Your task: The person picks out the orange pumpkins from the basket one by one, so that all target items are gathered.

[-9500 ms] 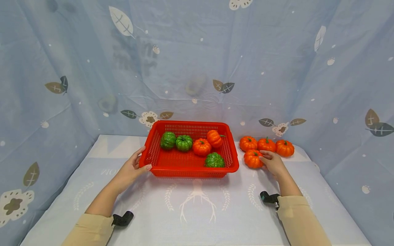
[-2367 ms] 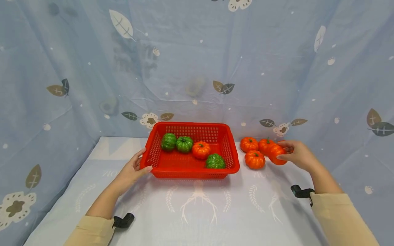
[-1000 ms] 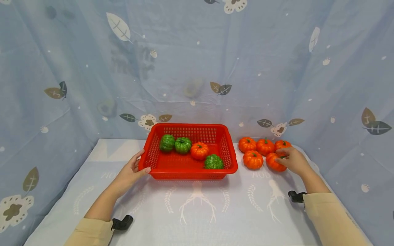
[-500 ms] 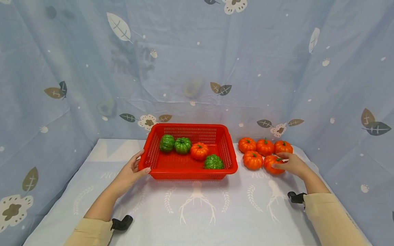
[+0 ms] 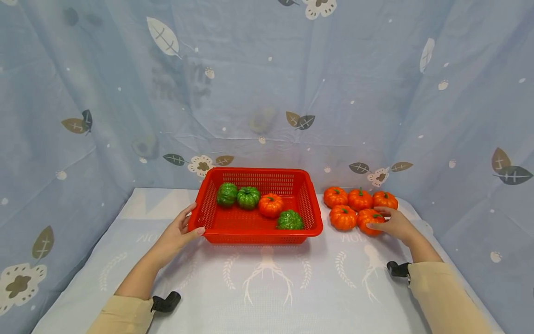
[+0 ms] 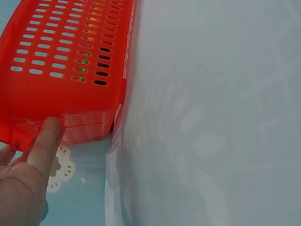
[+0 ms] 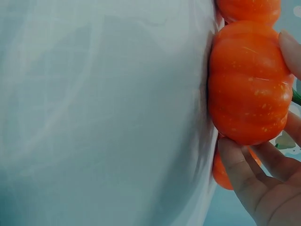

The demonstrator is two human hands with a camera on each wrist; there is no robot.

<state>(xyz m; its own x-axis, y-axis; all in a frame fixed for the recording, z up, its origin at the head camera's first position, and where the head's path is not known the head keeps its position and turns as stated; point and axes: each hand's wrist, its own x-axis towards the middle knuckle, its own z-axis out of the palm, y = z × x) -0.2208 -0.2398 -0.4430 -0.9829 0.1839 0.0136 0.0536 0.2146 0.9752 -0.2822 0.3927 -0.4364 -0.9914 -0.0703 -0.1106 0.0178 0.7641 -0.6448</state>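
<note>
In the head view my left hand (image 5: pixel 173 236) holds the front left corner of a red plastic basket (image 5: pixel 258 231). Its thumb lies at the front rim and the fingers at the left side. Inside the basket are an orange pumpkin (image 5: pixel 270 205) and green ones, a smooth pair (image 5: pixel 248 198) at the left and a bumpy one (image 5: pixel 290 220) at the front right. At the right, my right hand (image 5: pixel 396 226) has thumb and fingers around another small orange pumpkin (image 5: pixel 369 221), which sits on the table. The right wrist view shows this pumpkin (image 7: pixel 249 84) between thumb and fingers.
More orange pumpkins stand close by: one (image 5: pixel 343 217) left of the held one, and a back row with a left (image 5: pixel 335 197), a middle (image 5: pixel 360 199) and a right one (image 5: pixel 385 200). A patterned cloth covers the table (image 5: pixel 267 287); a blue curtain (image 5: pixel 250 83) hangs behind.
An orange pumpkin has left the basket's back right. My right hand carried it to the table, beside the front orange pumpkin, and nudged it into line. My left hand stays on the basket.
</note>
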